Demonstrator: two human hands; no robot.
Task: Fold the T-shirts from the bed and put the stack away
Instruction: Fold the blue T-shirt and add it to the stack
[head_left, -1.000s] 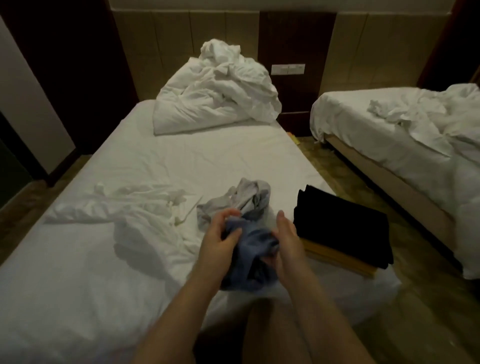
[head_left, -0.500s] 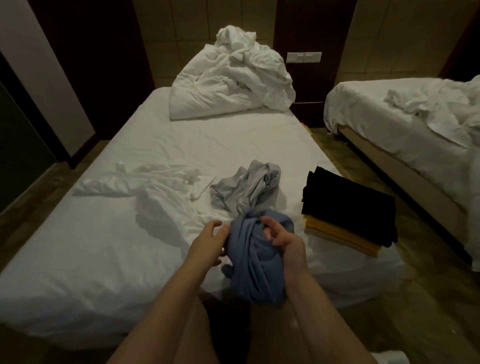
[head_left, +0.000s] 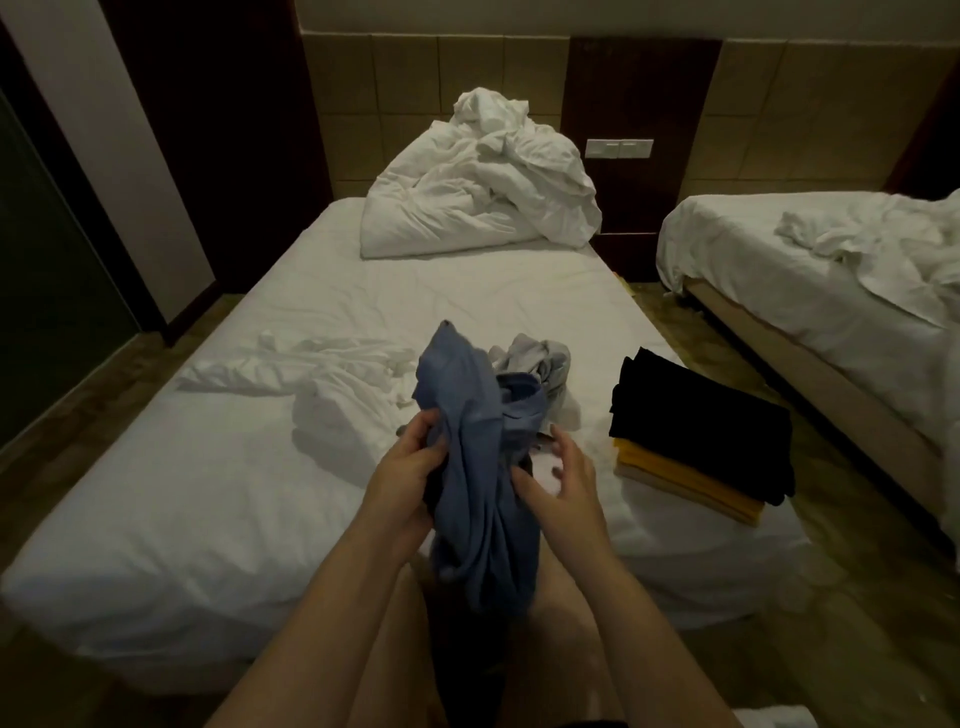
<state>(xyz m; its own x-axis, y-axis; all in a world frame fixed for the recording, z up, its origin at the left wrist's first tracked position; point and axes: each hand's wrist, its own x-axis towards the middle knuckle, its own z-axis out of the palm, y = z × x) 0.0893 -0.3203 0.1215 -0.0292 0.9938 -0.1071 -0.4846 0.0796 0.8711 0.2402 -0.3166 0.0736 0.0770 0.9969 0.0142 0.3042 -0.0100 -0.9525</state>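
Note:
A bunched blue T-shirt (head_left: 475, 467) hangs in front of me above the near edge of the bed (head_left: 208, 499). My left hand (head_left: 410, 467) grips its left side, fingers curled into the cloth. My right hand (head_left: 563, 475) is at its right side, thumb against the fabric and fingers spread and loose. Behind the blue shirt lies a crumpled grey T-shirt (head_left: 540, 361). A crumpled white garment (head_left: 332, 384) lies to the left. On the bed's right corner sits a folded stack: a black shirt (head_left: 701, 415) on top of yellow ones (head_left: 685, 480).
A heap of white duvet (head_left: 483, 192) sits at the head of the bed. A second bed (head_left: 831, 291) with rumpled white linen stands to the right, with a strip of floor (head_left: 727, 358) between. A dark wall panel and doorway are at the left.
The blue shirt has been lifted higher, its top now flung up above my hands. My right hand has let go of its grip and opened beside the cloth.

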